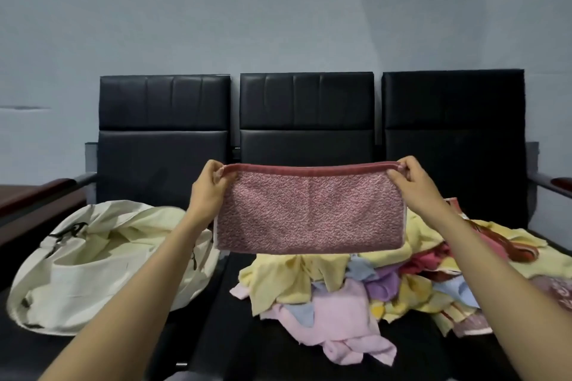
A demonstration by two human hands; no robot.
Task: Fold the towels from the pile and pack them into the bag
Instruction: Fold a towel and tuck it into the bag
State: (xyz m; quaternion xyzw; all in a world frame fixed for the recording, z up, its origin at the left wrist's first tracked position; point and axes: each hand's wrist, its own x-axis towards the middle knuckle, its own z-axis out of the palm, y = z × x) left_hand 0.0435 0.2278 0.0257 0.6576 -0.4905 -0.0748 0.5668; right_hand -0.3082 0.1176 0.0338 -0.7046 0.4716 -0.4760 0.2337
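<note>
Above the black bench seats (pixel 278 334), a person is holding a pink towel (pixel 310 213) stretched out in the air, folded so that it is hanging as a wide rectangle. Left hand (pixel 208 187) is pinching the upper left corner, and right hand (pixel 413 181) is pinching the upper right corner along the darker hem. Below and to the right, a pile of towels (pixel 356 284) in yellow, pink, blue and purple is lying on the seats. At the left, a cream cloth bag (pixel 93 272) is sitting slumped and open.
</note>
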